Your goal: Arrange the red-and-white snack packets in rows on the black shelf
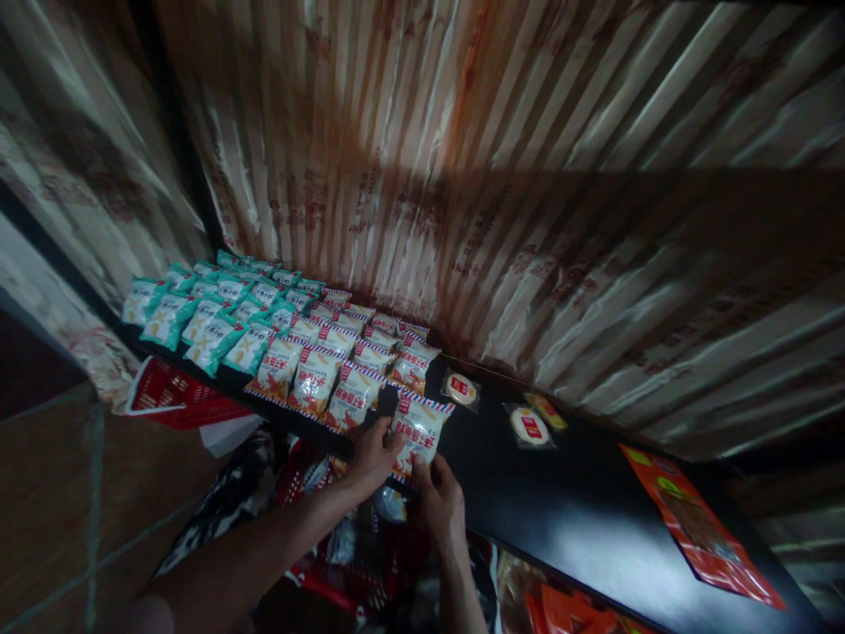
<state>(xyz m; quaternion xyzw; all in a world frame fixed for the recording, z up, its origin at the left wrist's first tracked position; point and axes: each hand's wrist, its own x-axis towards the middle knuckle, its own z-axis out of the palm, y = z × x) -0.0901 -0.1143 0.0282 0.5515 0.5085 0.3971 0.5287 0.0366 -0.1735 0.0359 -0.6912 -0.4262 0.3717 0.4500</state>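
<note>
Between my two hands is a white snack bag (pixel 420 424) with red lettering and striped edges, at the front edge of the black shelf (pixel 521 493). My left hand (pixel 375 453) grips its lower left side, thumb on the front. At its lower right, my right hand (pixel 439 493) pinches the bag with the thumb in front. Just left stands a row of matching bags, the nearest a white snack bag (pixel 353 398). Farther left, several teal snack bags (pixel 215 339) lie in rows. Parts of the fingers behind the held bag are hidden.
Right of the bags lie two round wrapped cakes (pixel 460 389) and a small yellow packet (pixel 546 410). A large orange pouch (pixel 703 519) lies at the shelf's right. Below is a red basket (pixel 317 577) with packets. Pleated paper sheeting (pixel 528 220) hangs behind.
</note>
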